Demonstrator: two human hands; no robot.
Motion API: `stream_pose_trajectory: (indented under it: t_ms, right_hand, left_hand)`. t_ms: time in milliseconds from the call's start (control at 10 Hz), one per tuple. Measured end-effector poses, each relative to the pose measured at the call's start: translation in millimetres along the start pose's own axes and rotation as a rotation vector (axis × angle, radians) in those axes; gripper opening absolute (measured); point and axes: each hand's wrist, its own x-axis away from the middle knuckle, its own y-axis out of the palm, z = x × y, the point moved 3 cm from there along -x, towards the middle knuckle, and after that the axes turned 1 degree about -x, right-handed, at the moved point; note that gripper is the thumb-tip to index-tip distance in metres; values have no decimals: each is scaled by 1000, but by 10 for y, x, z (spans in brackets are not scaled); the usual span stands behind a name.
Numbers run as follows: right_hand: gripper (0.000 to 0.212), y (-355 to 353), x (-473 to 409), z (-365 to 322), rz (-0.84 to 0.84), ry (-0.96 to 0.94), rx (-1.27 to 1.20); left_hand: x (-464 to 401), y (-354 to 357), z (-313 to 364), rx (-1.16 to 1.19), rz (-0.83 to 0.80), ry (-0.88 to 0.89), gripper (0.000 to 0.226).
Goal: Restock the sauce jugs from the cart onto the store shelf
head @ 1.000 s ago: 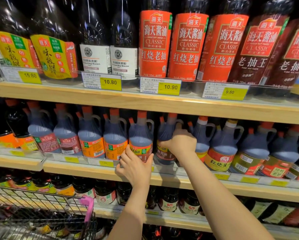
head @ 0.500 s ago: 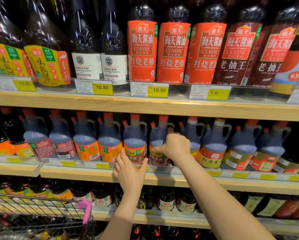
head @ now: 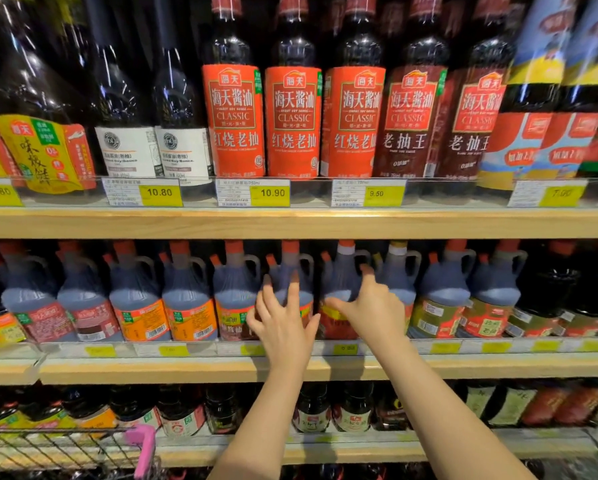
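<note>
Centre of frame, middle shelf (head: 186, 368): left hand (head: 283, 323) rests spread-fingered on a dark, orange-capped jug (head: 290, 282); right hand (head: 373, 306), fingers extended, touches the neighbouring jug (head: 342, 278).

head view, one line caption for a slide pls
Both hands, left hand and right hand, open against handled sauce jugs on the middle shelf.

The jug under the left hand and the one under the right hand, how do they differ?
The left jug has an orange cap; the right jug has a white cap with an orange top. The left hand lies on the left jug with fingers spread; the right hand reaches round the right jug's side. Both are dark sauce jugs with a handle, upright on the middle shelf.
</note>
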Motion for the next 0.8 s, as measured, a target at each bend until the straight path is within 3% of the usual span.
stream_pose_trajectory:
  t_ms: [200, 500, 600, 800]
  right_hand:
    - [63, 102, -66, -30, -47, 32, -13]
    - [65, 150, -62, -11, -42, 24, -68]
    - [82, 94, 6, 0, -117, 15, -172]
    - [71, -347, 330, 19, -202, -24, -221]
  left_hand:
    - [45, 72, -12, -6, 20, 10, 78]
    - [79, 107, -42, 48, -1, 3, 73]
    - [97, -19, -78, 82, -35, 2, 74]
    - [228, -519, -269, 226, -143, 74, 67]
